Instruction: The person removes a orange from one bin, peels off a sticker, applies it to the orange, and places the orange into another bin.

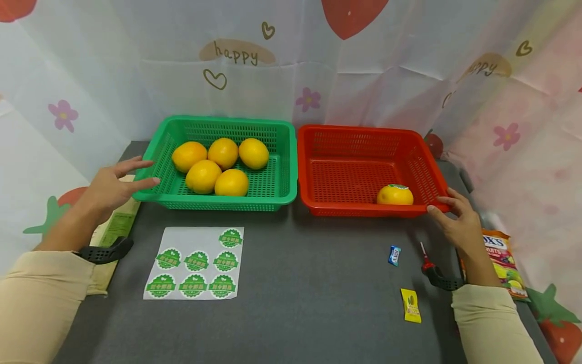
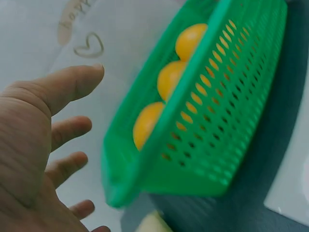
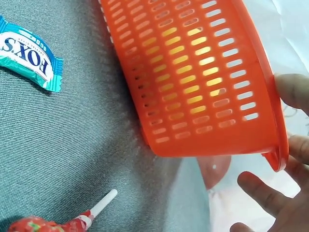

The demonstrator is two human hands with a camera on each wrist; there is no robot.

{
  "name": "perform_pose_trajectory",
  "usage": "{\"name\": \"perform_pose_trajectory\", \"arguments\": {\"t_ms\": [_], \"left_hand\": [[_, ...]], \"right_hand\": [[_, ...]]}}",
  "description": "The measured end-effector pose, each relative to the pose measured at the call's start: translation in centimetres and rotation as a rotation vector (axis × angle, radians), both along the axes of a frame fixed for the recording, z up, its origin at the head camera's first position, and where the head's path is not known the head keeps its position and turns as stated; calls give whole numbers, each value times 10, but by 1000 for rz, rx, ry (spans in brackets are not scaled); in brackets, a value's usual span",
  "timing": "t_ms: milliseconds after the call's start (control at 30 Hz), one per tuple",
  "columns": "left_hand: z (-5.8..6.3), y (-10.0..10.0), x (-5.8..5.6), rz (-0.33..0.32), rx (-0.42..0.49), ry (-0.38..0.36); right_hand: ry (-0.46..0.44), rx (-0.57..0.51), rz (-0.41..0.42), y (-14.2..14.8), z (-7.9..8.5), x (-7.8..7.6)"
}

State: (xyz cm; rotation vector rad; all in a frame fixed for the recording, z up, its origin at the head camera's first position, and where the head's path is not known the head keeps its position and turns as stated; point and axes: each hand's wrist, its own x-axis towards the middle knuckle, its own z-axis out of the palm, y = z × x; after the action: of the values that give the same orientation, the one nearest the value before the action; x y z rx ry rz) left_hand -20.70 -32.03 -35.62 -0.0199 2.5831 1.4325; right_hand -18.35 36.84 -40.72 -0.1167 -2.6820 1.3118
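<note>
My left hand (image 1: pixel 111 187) is at the left end of a green basket (image 1: pixel 227 203), thumb and fingers spread. In the left wrist view a gap shows between that hand (image 2: pixel 34 140) and the basket's rim. Several yellow-orange, lemon-like fruits (image 1: pixel 203 176) sit inside it. My right hand (image 1: pixel 459 222) touches the front right corner of a red basket (image 1: pixel 359 210) with spread fingers. The right wrist view shows its thumb (image 3: pixel 294 92) against the rim, with other fingers apart from it. One fruit (image 1: pixel 394 195) with a green sticker lies in the red basket's front right.
A sheet of round green stickers (image 1: pixel 193 263) lies before the green basket. On the right are a blue wrapped candy (image 1: pixel 394 255), a yellow packet (image 1: pixel 411 306), a red lollipop (image 1: pixel 426 262) and a candy bag (image 1: pixel 504 263). A green-and-yellow package (image 1: pixel 111 232) lies beneath the left forearm.
</note>
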Motion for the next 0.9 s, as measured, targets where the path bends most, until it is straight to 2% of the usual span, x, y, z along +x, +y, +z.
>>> {"name": "perform_pose_trajectory", "arguments": {"t_ms": [133, 233, 367, 467, 567, 667, 800, 900], "left_hand": [[-18, -12, 1, -22, -86, 39], [-30, -21, 2, -30, -115, 67], [-39, -24, 2, -29, -134, 122], [-40, -24, 3, -27, -162, 161], [-41, -26, 4, -25, -185, 182], [-42, -26, 4, -11, -185, 189], [-45, -23, 4, -15, -156, 217], [-47, -22, 4, -22, -126, 232]], "right_hand": [[-12, 40, 24, -1, 5, -3], [-54, 126, 42, -2, 17, -8], [-71, 217, 72, -12, 50, -14], [-47, 217, 131, -28, 80, -22], [-23, 194, 221, -53, 106, -34], [-29, 170, 317, -80, 125, -47], [-63, 109, 499, -116, 140, -66], [-113, 66, 632, -142, 145, -82]]}}
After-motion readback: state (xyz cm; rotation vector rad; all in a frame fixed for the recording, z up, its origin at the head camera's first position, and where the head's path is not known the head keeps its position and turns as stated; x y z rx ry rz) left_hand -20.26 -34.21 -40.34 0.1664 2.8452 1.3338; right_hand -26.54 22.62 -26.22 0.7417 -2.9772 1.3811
